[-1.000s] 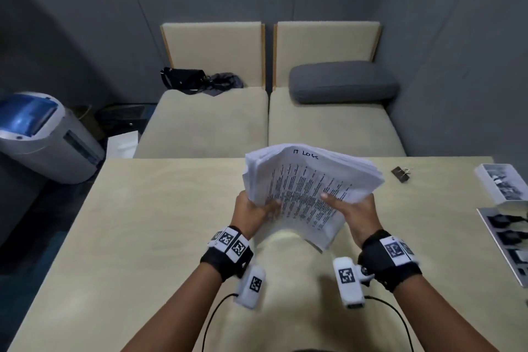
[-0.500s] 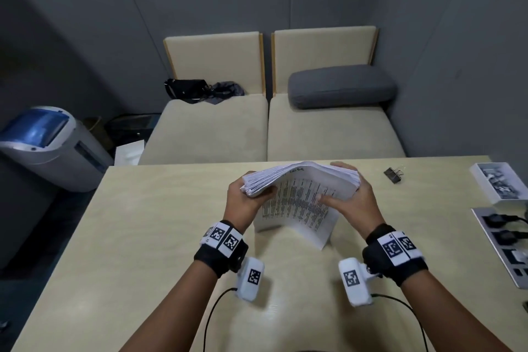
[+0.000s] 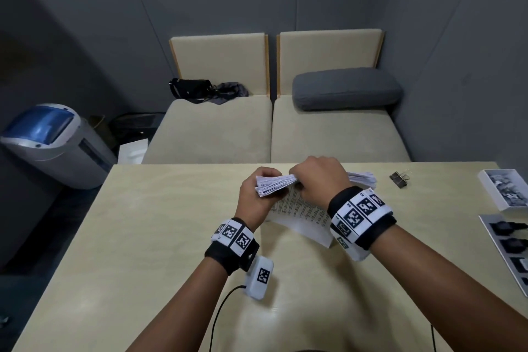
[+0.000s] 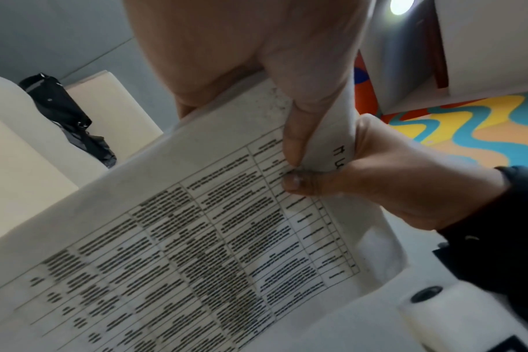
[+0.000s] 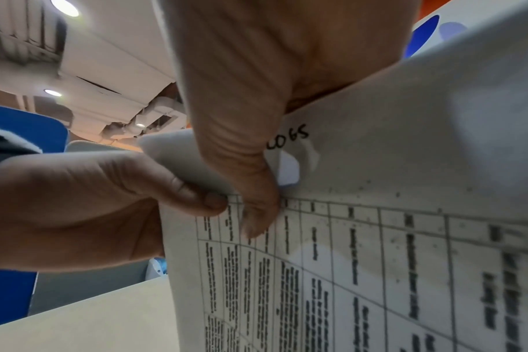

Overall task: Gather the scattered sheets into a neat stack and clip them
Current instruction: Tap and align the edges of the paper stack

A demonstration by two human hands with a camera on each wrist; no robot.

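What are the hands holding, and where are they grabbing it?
Both hands hold the paper stack by its top edge: the left hand grips the left corner, and the right hand pinches beside it.

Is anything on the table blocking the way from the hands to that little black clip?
Nothing visible. The binder clip lies alone on the table, just right of the paper stack that the left hand and right hand grip.

Matt white printed paper sheets (image 3: 297,210), smooth pale wood-look table (image 3: 160,237), black metal binder clip (image 3: 399,179)
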